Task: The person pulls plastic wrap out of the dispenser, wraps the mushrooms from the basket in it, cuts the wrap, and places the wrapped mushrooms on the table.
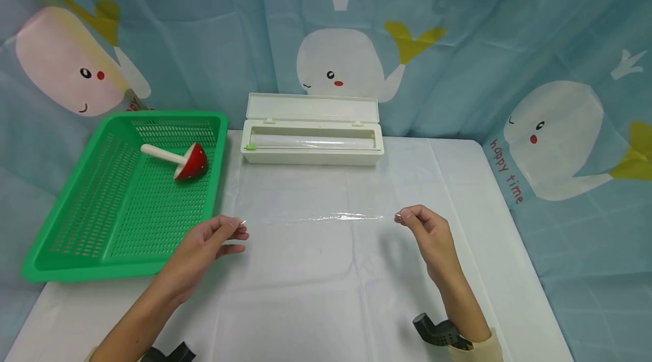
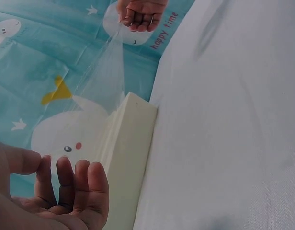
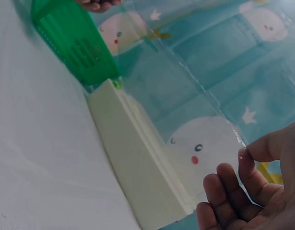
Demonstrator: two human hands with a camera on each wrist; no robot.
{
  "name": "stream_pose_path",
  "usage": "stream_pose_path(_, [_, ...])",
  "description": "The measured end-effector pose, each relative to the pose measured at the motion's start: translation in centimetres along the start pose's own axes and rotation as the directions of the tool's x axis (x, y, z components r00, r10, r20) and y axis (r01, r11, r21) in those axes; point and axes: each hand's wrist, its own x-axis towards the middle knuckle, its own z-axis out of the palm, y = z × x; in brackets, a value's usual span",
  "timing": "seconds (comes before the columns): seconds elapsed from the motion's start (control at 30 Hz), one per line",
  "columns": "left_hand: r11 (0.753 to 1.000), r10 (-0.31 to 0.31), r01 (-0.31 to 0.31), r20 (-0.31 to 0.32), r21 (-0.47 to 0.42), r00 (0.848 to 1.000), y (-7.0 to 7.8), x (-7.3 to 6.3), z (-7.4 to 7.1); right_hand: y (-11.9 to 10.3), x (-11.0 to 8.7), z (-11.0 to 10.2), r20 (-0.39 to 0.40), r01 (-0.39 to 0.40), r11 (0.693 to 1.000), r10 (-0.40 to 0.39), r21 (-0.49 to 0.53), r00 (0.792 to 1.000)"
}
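Between my two hands stretches a clear sheet of plastic wrap [image 1: 351, 216], its near edge glinting in the head view. My left hand [image 1: 214, 243] pinches one corner between thumb and forefinger. The opposite corner is pinched the same way by my right hand [image 1: 425, 235]. Behind the sheet stands a cream wrap dispenser [image 1: 313, 157] with its lid [image 1: 312, 106] raised and a roll of film [image 1: 311, 142] inside. In the right wrist view the film [image 3: 186, 67] spreads up from the dispenser [image 3: 133, 153] toward the hand. Its transparency hides how far the sheet reaches.
A green plastic basket [image 1: 148, 226] stands on the left, with a red-capped toy mushroom [image 1: 191, 163] in it. The white tablecloth [image 1: 305, 294] covers the table. Blue curtains with whale prints [image 1: 346, 62] hang behind and at the sides.
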Motion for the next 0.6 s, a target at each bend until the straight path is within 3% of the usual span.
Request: stream_pose_path(0.6, [1.0,-0.002,0.002,-0.02,0.001,1.0,0.25,-0.82,0.04,-0.36,-0.71,-0.06,0.01,0.026,0.999,-0.026,0.028,1.0])
